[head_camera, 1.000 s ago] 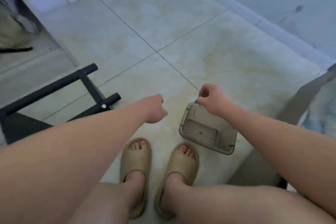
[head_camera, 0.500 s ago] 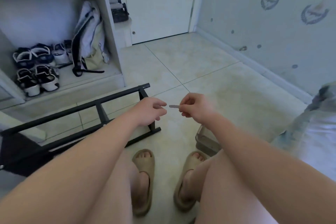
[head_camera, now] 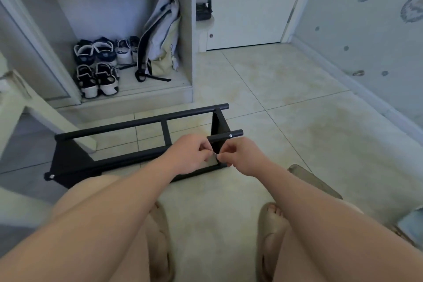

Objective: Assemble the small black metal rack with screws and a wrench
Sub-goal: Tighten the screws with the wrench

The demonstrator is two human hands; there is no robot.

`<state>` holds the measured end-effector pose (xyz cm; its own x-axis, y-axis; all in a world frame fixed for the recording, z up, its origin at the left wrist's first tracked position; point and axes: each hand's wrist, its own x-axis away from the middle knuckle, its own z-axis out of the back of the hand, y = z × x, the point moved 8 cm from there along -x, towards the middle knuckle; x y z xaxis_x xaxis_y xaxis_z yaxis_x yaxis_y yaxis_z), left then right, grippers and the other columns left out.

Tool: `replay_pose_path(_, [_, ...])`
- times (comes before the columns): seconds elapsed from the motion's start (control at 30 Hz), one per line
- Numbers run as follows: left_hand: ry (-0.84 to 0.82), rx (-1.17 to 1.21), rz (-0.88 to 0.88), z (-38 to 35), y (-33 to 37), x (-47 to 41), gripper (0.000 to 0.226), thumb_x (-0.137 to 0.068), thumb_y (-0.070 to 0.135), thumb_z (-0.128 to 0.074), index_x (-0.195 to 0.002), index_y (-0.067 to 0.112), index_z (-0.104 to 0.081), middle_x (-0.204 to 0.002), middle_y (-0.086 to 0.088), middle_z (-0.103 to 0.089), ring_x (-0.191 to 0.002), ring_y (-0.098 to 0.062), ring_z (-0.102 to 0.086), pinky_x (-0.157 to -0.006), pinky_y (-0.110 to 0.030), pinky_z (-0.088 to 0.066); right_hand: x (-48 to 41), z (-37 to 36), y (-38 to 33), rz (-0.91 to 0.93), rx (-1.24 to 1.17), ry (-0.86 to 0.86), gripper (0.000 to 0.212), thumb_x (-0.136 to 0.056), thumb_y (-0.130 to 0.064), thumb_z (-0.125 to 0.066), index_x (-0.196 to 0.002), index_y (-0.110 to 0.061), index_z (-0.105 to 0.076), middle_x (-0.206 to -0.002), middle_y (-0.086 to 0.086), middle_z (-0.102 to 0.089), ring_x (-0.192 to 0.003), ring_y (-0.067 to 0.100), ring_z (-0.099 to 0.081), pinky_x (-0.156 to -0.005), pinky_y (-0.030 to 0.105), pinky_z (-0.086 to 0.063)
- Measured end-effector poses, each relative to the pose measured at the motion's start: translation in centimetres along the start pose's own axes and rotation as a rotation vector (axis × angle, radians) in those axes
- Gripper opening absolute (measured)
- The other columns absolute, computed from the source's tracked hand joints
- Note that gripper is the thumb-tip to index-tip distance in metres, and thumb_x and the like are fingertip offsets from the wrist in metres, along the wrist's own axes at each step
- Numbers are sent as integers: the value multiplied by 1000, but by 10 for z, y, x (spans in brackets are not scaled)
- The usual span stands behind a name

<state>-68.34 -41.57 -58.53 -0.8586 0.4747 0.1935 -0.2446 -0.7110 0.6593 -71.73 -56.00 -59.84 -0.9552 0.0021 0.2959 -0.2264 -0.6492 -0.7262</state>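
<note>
Across the glossy beige floor tiles (head_camera: 286,121), just before the step of an open white cupboard (head_camera: 187,30) holding sneakers (head_camera: 96,75) and a backpack (head_camera: 160,36), stands the black metal rack (head_camera: 142,122): matte round tubes joined by flat triangular end plates, with a silver screw head (head_camera: 230,135) in one tube end. Above its right end plate, my left hand (head_camera: 190,155) and right hand (head_camera: 242,155) meet with fingers curled, both pinching one thin silvery piece (head_camera: 215,155). I cannot tell whether it is a screw or the wrench.
</note>
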Motion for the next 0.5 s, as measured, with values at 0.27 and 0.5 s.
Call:
replay_pose_path(0.27, [-197, -385, 107, -39, -25, -49, 6, -100, 21, -47, -95, 23, -50, -106, -3, -58, -94, -26, -56, -77, -36, -48, -62, -14, 45, -88, 234, -63, 14, -95, -25, -65, -108, -21, -69, -112, -1, -71, -98, 19, -62, -75, 27, -46])
replay_pose_path(0.5, [-106, -210, 227, -58, -44, -88, 23, -94, 7, -43, -116, 13, -48, -116, -5, -45, -90, -28, -50, -75, -38, -41, -111, 12, 100, -110, 619, -4, 70, -101, -34, -56, -160, -31, -19, -167, -5, -19, -152, 21, -19, -116, 49, -27])
